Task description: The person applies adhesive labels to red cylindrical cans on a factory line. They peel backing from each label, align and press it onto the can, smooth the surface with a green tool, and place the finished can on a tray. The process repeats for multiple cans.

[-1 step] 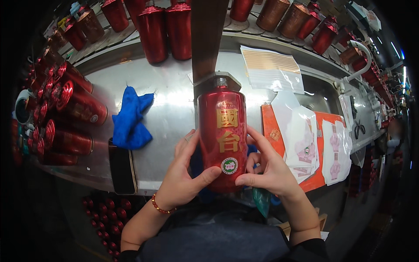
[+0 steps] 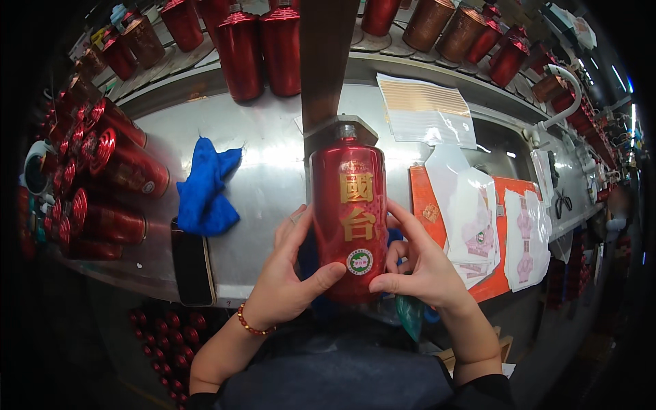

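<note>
Between my two hands is a red glass bottle with gold characters down its front and a round green-and-white sticker low on it. Its clear neck points away from me, against a dark angled block. My left hand wraps the lower left side, thumb on the front beside the sticker. From the right, my right hand grips the bottle's lower edge between thumb and curled fingers. Blue cloth shows partly behind the bottle, mostly hidden by it and my hands.
A blue cloth and a dark phone-like slab lie left on the metal bench. Red bottles are stacked farther left. Sticker sheets rest on an orange board at right. More bottles line the conveyor behind.
</note>
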Demonstrator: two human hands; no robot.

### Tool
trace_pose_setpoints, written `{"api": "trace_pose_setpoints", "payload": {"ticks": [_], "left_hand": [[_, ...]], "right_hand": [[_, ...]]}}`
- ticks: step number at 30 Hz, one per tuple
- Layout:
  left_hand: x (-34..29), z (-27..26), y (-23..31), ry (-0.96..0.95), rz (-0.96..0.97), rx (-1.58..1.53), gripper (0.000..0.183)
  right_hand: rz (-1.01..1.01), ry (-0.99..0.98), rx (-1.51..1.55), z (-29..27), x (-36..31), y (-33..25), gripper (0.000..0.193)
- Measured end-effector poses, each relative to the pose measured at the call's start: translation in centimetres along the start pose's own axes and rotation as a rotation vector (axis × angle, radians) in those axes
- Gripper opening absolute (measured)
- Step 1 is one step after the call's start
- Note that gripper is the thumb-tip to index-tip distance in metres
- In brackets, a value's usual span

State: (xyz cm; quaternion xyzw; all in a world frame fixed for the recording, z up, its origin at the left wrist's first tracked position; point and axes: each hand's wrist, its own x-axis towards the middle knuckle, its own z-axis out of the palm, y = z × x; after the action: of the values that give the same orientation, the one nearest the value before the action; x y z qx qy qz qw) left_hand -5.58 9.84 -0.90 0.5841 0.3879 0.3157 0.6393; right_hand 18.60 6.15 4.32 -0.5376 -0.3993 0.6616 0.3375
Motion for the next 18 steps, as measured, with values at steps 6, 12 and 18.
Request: {"api": "trace_pose_setpoints", "payload": {"ticks": [6, 12, 18], "left_hand": [[1.8, 0.3, -0.8, 0.070, -0.089, -0.213, 0.089], [3.1, 1.7, 0.7, 0.118, -0.113, -0.081, 0.088], [3.2, 1.2, 1.1, 0.082, -0.145, -0.149, 0.087]], "right_hand": [[0.034, 0.028, 0.120, -0.2, 0.4, 0.2, 0.110], [-0.010, 0.035, -0.034, -0.1, 0.2, 0.2, 0.111], [-0.045, 0.047, -0.075, 0.0, 0.3, 0.4, 0.115]]}}
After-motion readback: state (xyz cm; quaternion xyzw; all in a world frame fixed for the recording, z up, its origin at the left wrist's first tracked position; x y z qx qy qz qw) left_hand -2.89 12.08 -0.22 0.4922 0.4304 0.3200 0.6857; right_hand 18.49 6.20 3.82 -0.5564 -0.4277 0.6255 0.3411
